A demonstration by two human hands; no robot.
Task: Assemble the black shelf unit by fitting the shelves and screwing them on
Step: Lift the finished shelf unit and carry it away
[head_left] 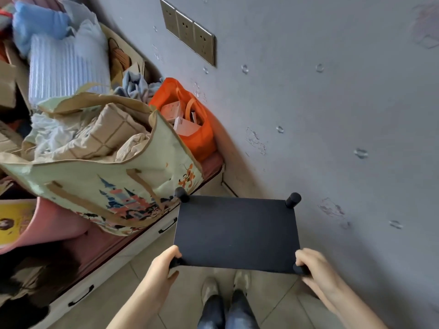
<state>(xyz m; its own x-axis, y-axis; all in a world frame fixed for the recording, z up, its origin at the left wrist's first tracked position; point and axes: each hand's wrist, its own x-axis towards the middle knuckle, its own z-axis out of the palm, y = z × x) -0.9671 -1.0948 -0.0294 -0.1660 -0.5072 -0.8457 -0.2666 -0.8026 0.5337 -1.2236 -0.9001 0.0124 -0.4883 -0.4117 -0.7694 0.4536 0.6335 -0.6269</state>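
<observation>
Hands: my left hand [166,263] and right hand [314,268] each grip a near corner of the shelf [237,233].
Shelf: I hold it level above the floor [190,305].
Floor: pale tiles.
Room: grey wall [332,115] right, bag [107,186] left, sockets [187,32] beyond.

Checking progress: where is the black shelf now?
Head view, lower centre: the black shelf is held at its near corners by the left hand and right hand, close to the grey wall.

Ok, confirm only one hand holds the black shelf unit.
No, the left hand and the right hand each grip a near corner post of the black shelf unit.
</observation>
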